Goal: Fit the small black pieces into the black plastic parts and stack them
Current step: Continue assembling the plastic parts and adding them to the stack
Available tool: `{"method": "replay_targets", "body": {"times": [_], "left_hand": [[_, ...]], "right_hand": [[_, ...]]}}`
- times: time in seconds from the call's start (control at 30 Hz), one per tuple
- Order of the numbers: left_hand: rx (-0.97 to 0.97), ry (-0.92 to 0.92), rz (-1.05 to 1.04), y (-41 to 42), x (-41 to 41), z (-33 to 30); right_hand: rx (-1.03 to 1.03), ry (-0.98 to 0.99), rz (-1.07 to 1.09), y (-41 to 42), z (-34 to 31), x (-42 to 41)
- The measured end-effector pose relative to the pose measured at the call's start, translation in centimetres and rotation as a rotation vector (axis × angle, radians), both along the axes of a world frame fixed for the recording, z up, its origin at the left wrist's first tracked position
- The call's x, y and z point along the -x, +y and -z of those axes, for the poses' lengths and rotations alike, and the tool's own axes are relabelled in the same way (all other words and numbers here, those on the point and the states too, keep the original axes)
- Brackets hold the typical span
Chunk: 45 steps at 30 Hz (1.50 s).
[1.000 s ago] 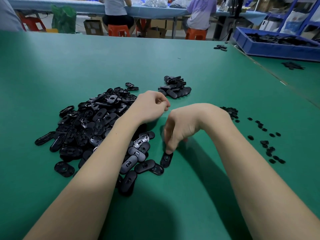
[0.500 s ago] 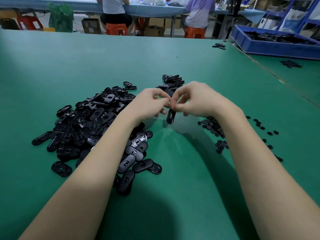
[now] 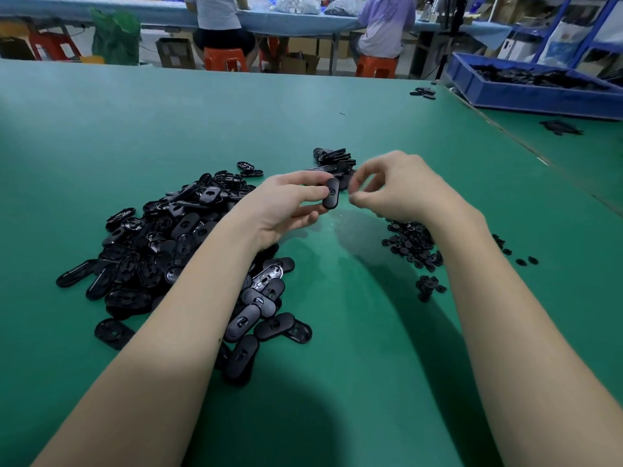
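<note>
Left hand (image 3: 286, 203) pinches one black plastic part (image 3: 331, 193) upright above the green surface (image 3: 337, 332), its face presented for fitting. Right hand (image 3: 397, 187) sits just beside it, grip curled; whether it pinches a small black piece cannot be told. Finished stack (image 3: 333, 160) lies just beyond.

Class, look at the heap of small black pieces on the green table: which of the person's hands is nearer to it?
Right. The right hand hovers just above the small black pieces; the left hand is off to their left, holding an oval part.
</note>
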<state>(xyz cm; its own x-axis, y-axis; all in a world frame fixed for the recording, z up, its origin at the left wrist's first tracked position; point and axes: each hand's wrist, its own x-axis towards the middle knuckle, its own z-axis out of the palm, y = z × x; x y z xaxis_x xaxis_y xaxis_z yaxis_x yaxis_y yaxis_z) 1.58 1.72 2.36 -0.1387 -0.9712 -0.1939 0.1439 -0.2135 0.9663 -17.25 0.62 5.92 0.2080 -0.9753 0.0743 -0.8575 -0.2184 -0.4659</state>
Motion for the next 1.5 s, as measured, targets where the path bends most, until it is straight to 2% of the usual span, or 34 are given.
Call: {"method": "replay_targets", "body": {"times": [0.07, 0.13, 0.33, 0.5, 0.6, 0.67, 0.83, 0.93, 1.2, 1.5], "left_hand": [[-0.014, -0.02, -0.042, 0.0, 0.0, 0.2], [-0.009, -0.02, -0.071, 0.0, 0.1, 0.2], [0.074, -0.117, -0.084, 0.1, 0.0, 0.3], [0.076, -0.096, -0.094, 0.2, -0.1, 0.2], [0.059, -0.064, -0.104, 0.1, -0.1, 0.2], [0.056, -0.072, -0.112, 0.1, 0.0, 0.3], [0.096, -0.15, -0.122, 0.0, -0.1, 0.5], [0.126, -0.168, -0.084, 0.1, -0.1, 0.4], [0.136, 0.01, 0.003, 0.3, 0.1, 0.0], [0.159, 0.008, 0.03, 0.2, 0.0, 0.1]], "right_hand": [[-0.078, 0.24, 0.083, -0.1, 0.0, 0.7], [-0.154, 0.372, 0.171, 0.0, -0.1, 1.3], [-0.23, 0.451, 0.23, 0.2, 0.3, 0.9], [-0.231, 0.463, 0.252, 0.4, 0.5, 0.5], [-0.164, 0.457, 0.259, 0.6, 0.5, 0.4], [-0.131, 0.375, 0.249, 0.4, 0.3, 0.7], [-0.189, -0.26, 0.053, 0.4, -0.6, 1.0], [-0.168, -0.446, 0.007, 0.4, -0.7, 0.5], [-0.092, -0.415, 0.068, -0.1, 0.1, 0.0], [-0.079, -0.461, 0.071, -0.1, 0.4, -0.5]]}}
